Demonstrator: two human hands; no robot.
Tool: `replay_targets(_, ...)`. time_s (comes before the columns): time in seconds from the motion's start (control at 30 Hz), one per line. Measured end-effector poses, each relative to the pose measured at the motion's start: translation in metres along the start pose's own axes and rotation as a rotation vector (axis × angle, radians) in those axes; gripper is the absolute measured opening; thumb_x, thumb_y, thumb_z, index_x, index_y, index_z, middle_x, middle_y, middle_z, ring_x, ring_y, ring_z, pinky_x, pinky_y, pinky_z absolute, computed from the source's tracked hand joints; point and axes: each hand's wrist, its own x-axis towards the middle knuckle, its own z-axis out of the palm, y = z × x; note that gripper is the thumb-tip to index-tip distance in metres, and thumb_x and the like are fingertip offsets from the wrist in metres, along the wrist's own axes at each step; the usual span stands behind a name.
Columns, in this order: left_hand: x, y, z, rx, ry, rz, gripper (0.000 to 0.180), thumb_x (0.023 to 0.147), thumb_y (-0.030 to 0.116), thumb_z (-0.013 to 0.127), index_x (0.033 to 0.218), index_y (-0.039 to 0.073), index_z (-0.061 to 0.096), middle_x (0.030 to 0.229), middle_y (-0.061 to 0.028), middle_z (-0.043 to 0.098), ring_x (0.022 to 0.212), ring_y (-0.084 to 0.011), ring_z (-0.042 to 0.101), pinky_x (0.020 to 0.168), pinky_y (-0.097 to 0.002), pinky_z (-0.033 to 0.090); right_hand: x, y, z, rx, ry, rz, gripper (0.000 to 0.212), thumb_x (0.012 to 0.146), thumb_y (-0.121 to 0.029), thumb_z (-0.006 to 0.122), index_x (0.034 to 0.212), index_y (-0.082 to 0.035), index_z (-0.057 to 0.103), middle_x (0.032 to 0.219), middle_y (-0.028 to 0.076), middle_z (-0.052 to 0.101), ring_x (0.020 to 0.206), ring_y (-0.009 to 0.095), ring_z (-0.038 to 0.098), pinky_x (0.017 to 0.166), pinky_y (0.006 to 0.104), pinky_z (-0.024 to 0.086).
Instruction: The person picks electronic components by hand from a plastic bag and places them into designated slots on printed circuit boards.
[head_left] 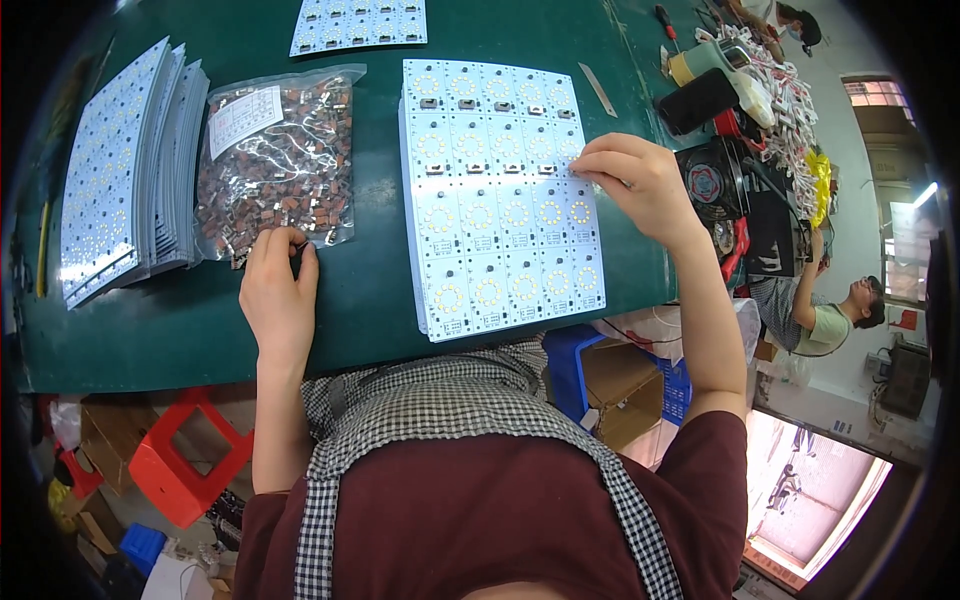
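A stack of white circuit boards (495, 240) lies in front of me, its top sheet marked with rings of small yellow LEDs. Small slide switches (476, 168) sit along its two far rows; the two near rows show bare printed outlines. My right hand (640, 185) pinches thumb and fingers together at the right edge of the second row; its fingertips hide whatever is between them. At the near edge of a clear plastic bag (300, 150), filled with small brown and metal parts, my left hand (275, 285) has its fingers curled together, their contents hidden.
A tall stack of similar boards (120, 180) stands at the left, and another board (358, 22) lies at the far edge. A metal strip (597, 90), a black phone (697, 101) and a fan-like black device (712, 180) are on the right. Another person (835, 320) sits beyond.
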Motion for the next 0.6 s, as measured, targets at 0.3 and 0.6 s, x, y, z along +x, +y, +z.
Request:
replay_targets(0.3,-0.004,0.013,-0.012,-0.069,-0.034,-0.154,0.010,0.082,0.009,0.064,0.087,0.003,0.057,0.075,-0.0079,0.057,0.069,-0.0230,0.057,0.062,-0.0349,0.044,0.005,0.006,-0.003,0.085,-0.008,0.007,0.014,0.075,-0.002,0.066,0.088,-0.004,0.070,0.088,0.009,0.067,0.081,0.026,0.065,0.070,0.0325,0.052)
replay_targets(0.6,-0.005,0.024,-0.021,-0.476,0.052,0.030,0.007,0.082,0.002,0.061,0.088,0.000,0.061,0.082,-0.0067,0.062,0.075,-0.0144,0.057,0.073,-0.0276,0.046,0.008,0.015,-0.004,0.168,-0.058,-0.031,0.014,0.075,-0.001,0.068,0.088,-0.001,0.069,0.087,0.011,0.067,0.080,0.026,0.065,0.069,0.0309,0.052)
